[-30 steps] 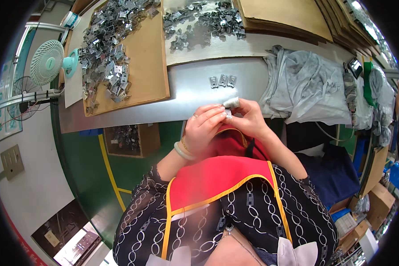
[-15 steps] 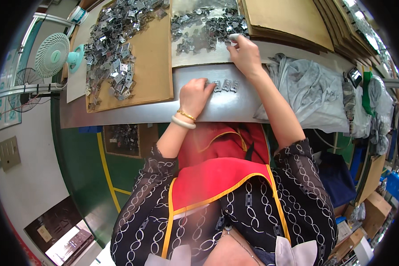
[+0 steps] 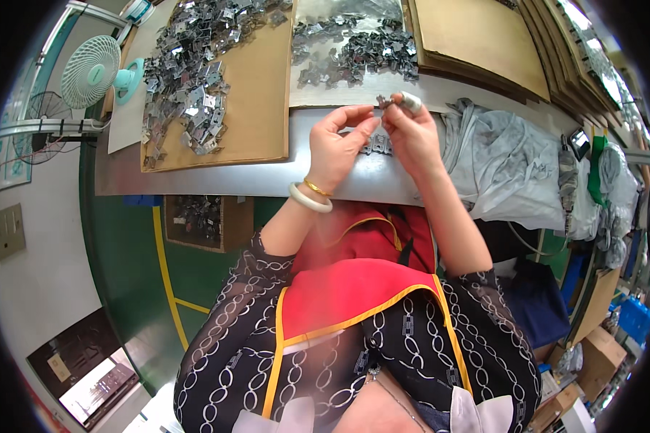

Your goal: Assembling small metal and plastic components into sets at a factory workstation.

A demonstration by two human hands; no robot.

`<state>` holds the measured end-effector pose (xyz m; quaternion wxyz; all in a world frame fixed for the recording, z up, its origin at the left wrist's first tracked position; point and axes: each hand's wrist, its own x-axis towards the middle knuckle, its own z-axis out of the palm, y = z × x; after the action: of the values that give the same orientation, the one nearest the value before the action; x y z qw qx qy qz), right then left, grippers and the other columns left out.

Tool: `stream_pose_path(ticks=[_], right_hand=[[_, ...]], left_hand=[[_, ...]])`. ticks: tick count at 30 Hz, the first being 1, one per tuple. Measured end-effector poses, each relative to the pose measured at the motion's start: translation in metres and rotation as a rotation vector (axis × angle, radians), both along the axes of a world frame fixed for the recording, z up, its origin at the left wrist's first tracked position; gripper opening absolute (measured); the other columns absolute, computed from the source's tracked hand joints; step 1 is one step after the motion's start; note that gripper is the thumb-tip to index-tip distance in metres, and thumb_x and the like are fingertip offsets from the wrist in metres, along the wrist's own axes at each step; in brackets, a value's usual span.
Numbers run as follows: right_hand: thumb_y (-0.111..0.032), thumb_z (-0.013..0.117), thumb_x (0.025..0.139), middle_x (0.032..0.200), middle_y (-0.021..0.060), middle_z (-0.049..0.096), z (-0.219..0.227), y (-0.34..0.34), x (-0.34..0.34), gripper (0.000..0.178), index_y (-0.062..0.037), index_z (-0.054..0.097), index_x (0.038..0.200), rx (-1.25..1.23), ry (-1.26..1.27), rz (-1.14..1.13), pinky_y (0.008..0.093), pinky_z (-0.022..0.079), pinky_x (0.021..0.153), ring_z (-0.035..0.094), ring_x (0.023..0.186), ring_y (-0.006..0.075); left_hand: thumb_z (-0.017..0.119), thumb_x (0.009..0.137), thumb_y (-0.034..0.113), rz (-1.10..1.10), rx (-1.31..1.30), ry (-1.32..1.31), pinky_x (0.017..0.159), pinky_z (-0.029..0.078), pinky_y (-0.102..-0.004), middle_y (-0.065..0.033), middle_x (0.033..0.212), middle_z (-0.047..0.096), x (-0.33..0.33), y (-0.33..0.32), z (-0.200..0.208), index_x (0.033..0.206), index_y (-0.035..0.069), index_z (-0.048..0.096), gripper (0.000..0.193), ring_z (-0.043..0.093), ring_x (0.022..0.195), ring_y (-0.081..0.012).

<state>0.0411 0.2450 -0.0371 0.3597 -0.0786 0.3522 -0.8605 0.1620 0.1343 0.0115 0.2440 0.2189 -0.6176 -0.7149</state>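
My right hand [image 3: 416, 138] pinches a small metal bracket [image 3: 383, 103] above the bench's near strip; one of its fingers wears a white finger cover [image 3: 410, 102]. Close beside it is my left hand [image 3: 337, 146], thumb and forefinger drawn together. Whatever lies between those left fingertips is too small to make out. Below and between the hands, a short row of metal pieces [image 3: 377, 143] rests on the steel bench top [image 3: 267, 175], partly covered by my fingers. Farther off lies a heap of small dark metal brackets [image 3: 379, 52] on a pale sheet.
Flat silver metal parts [image 3: 198, 94] are heaped on a cardboard sheet [image 3: 256, 108] at the left. Stacked cardboard [image 3: 480, 36] stands far right, with grey cloth [image 3: 509, 162] nearer. A fan [image 3: 92, 72] stands left. Under the bench sits a box of parts [image 3: 227, 220].
My right hand has come back from the dark heap toward me, with a small bracket in its fingers. My left hand has lifted off the row and moved up and right to meet it.
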Motion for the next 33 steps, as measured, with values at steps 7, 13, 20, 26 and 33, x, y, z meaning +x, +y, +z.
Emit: stream_pose_path(ticks=[7, 13, 20, 26, 33], right_hand=[[0.000, 0.063, 0.100, 0.115, 0.0101, 0.072, 0.002, 0.009, 0.054, 0.016, -0.0058, 0.068, 0.114, -0.146, -0.090, -0.038, 0.0364, 0.055, 0.094, 0.068, 0.105, 0.0206], [0.001, 0.067, 0.098, 0.114, 0.0086, 0.072, 0.019, 0.014, 0.053, 0.022, -0.0039, 0.068, 0.120, 0.197, 0.173, -0.033, 0.0291, 0.055, 0.088, 0.067, 0.098, 0.0141], [0.002, 0.080, 0.082, 0.104, 0.0078, 0.075, 0.059, 0.020, 0.033, 0.032, -0.0019, 0.072, 0.113, 0.521, 1.205, -0.183, 0.0300, 0.054, 0.078, 0.068, 0.086, 0.0178], [0.000, 0.082, 0.074, 0.088, 0.0105, 0.073, 0.057, 0.028, 0.033, 0.030, -0.0021, 0.072, 0.102, 0.602, 1.684, -0.140, 0.0375, 0.055, 0.070, 0.068, 0.077, 0.0264], [0.002, 0.080, 0.075, 0.090, 0.0107, 0.073, 0.043, 0.034, 0.039, 0.031, -0.0013, 0.071, 0.105, 0.639, 1.582, -0.088, 0.0352, 0.055, 0.071, 0.068, 0.076, 0.0247]], left_hand=[[0.077, 0.091, 0.000, 0.092, 0.133, 0.205, 0.078, 0.059, -0.0246, -0.0080, 0.106, 0.074, 0.006, 0.023, -0.011, 0.107, -0.001, 0.073, 0.017, 0.069, 0.091, -0.0119], [0.074, 0.093, -0.001, 0.073, 0.501, 0.225, 0.082, 0.060, -0.0276, -0.0103, 0.108, 0.074, 0.008, 0.019, -0.012, 0.106, -0.003, 0.072, 0.014, 0.071, 0.090, -0.0151], [0.073, 0.093, 0.001, -0.057, 0.038, -0.050, 0.078, 0.060, -0.0260, -0.0098, 0.095, 0.076, 0.038, -0.006, -0.004, 0.104, -0.005, 0.072, 0.012, 0.073, 0.086, -0.0136], [0.075, 0.083, 0.003, -0.124, -0.603, -0.053, 0.073, 0.059, -0.0333, -0.0138, 0.091, 0.074, 0.042, -0.007, 0.002, 0.098, 0.001, 0.075, 0.016, 0.074, 0.081, -0.0241], [0.068, 0.081, 0.004, -0.208, -1.036, -0.098, 0.086, 0.056, -0.0436, -0.0146, 0.097, 0.072, 0.045, -0.063, -0.004, 0.092, 0.003, 0.074, 0.013, 0.070, 0.095, -0.0306]])
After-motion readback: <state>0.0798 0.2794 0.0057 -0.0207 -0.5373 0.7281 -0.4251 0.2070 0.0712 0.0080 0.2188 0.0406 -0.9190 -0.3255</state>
